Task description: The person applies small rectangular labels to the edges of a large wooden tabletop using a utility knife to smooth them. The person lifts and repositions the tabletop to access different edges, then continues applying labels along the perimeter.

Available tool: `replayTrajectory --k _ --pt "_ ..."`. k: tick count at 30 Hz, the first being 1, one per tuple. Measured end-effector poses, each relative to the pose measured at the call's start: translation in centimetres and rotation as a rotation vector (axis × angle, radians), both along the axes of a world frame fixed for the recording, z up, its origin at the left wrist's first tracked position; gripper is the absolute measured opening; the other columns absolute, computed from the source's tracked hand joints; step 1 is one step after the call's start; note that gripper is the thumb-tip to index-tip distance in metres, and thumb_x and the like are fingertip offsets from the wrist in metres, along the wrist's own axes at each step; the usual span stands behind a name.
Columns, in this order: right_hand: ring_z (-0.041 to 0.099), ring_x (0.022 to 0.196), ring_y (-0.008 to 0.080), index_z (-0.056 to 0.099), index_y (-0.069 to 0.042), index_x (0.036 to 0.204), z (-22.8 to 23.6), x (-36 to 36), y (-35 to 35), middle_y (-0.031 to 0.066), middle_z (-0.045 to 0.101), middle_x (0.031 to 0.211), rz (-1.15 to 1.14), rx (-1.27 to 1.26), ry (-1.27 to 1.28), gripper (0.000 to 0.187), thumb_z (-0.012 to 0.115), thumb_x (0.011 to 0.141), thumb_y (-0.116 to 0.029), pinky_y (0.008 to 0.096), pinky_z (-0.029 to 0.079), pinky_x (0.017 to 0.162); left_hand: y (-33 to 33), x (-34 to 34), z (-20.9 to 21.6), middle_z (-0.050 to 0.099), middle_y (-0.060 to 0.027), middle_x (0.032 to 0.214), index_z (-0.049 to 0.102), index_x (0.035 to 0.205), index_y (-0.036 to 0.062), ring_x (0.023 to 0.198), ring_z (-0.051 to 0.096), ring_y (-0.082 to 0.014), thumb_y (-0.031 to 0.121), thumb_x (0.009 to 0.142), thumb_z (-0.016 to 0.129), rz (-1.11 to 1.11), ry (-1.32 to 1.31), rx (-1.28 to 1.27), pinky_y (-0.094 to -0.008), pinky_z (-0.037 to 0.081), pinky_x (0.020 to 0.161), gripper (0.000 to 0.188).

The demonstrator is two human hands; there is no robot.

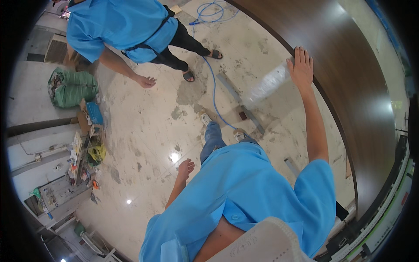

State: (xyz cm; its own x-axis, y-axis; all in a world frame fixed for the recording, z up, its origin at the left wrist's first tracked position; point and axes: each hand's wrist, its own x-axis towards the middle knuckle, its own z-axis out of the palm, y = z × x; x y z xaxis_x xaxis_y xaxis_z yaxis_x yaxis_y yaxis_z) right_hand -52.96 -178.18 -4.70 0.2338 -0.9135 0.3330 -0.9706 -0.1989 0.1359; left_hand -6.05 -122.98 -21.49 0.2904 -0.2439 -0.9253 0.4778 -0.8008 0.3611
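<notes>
My right hand [302,72] lies flat with fingers stretched out on the near edge of a large dark brown wood-grain panel [349,70]. The panel curves along the right side of the view and has a glossy top. My left hand [186,168] hangs low beside my body over the floor, fingers loosely bent and a little apart, with nothing seen in it. Below my right hand, a clear plastic-wrapped bundle [267,87] shows beside the panel's edge.
A co-worker in a blue shirt [126,26] stands ahead on the left. A blue hose [214,94] crosses the stained tile floor near my feet, by a grey metal strip [253,120]. Green sacks [74,87] and a cluttered shelf [80,159] line the left wall.
</notes>
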Motion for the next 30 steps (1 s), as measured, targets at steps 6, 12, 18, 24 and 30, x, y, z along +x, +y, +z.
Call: replayTrajectory --k 6,12,18,24,30 --pt "0.035 0.150 0.0381 0.034 -0.008 0.160 -0.6 7.6 -6.3 0.0145 0.037 0.164 -0.052 -0.019 -0.031 0.072 0.042 0.105 -0.056 0.0587 0.029 0.120 -5.4 11.6 -2.8 0.070 -0.0154 0.115 0.059 0.131 0.0023 0.098 0.069 -0.0239 0.037 0.103 0.059 0.167 -0.002 -0.134 -0.0359 0.055 0.080 0.045" --pt "0.031 0.151 0.0436 0.028 -0.008 0.162 -0.5 16.4 -11.6 0.0135 0.031 0.167 -0.185 0.090 0.000 0.080 0.041 0.104 -0.062 0.0677 0.026 0.118 -13.2 21.0 -0.3 0.065 -0.0177 0.130 0.054 0.141 0.0010 0.113 0.066 -0.0267 0.037 0.105 0.056 0.122 -0.081 -0.213 -0.0367 0.052 0.095 0.051" --pt "0.024 0.154 0.0433 0.025 -0.008 0.163 -0.6 21.8 -15.5 0.0122 0.025 0.170 -0.265 0.160 -0.011 0.082 0.038 0.104 -0.064 0.0686 0.023 0.119 -15.5 26.3 0.7 0.066 -0.0169 0.129 0.056 0.139 0.0019 0.112 0.066 -0.0261 0.037 0.104 0.057 0.185 -0.099 -0.280 -0.0358 0.052 0.095 0.050" --pt "0.024 0.154 0.0441 0.025 -0.004 0.162 -1.2 25.4 -17.8 0.0161 0.026 0.169 -0.258 0.051 -0.012 0.084 0.048 0.102 -0.058 0.0682 0.020 0.120 -15.0 27.6 -2.6 0.066 -0.0146 0.125 0.057 0.138 0.0028 0.106 0.067 -0.0240 0.036 0.104 0.058 0.017 0.025 -0.102 -0.0338 0.052 0.090 0.047" --pt "0.019 0.153 0.0485 0.025 0.006 0.159 -0.9 29.7 -18.6 0.0263 0.024 0.165 -0.426 0.033 -0.026 0.091 0.059 0.098 -0.054 0.0682 0.017 0.120 -19.2 32.5 -4.2 0.067 -0.0186 0.129 0.057 0.137 0.0013 0.112 0.067 -0.0263 0.038 0.105 0.057 -0.156 0.022 -0.088 -0.0354 0.053 0.088 0.049"
